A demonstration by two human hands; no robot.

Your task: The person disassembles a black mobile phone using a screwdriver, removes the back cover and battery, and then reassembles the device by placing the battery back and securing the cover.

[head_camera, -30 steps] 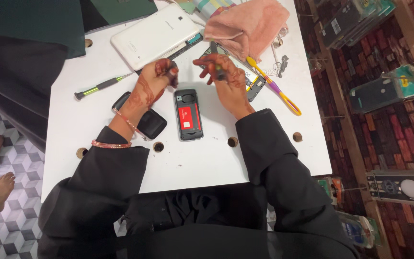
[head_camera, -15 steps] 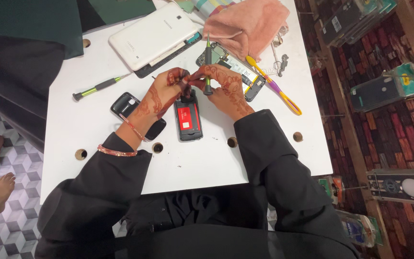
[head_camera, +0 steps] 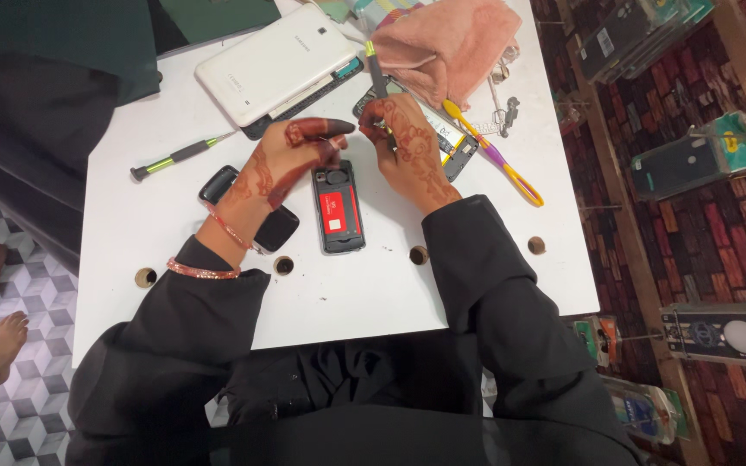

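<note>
Phone (head_camera: 338, 210), back cover off, red-labelled battery showing, lies flat at centre of white worktop (head_camera: 166, 224). Far left: green-handled screwdriver (head_camera: 179, 156) lying loose; just right of it a black back cover (head_camera: 252, 207) (partly under the wrist). Left hand (head_camera: 291, 160) hovers over the phone's top end, fingers extended and apart, clamped on nothing. Right hand (head_camera: 403, 147) closed around a second screwdriver (head_camera: 376, 73), shaft upright. White tablet (head_camera: 274, 60) behind; pink cloth (head_camera: 451, 43) and yellow-purple pry tool (head_camera: 494, 155) to the right.
</note>
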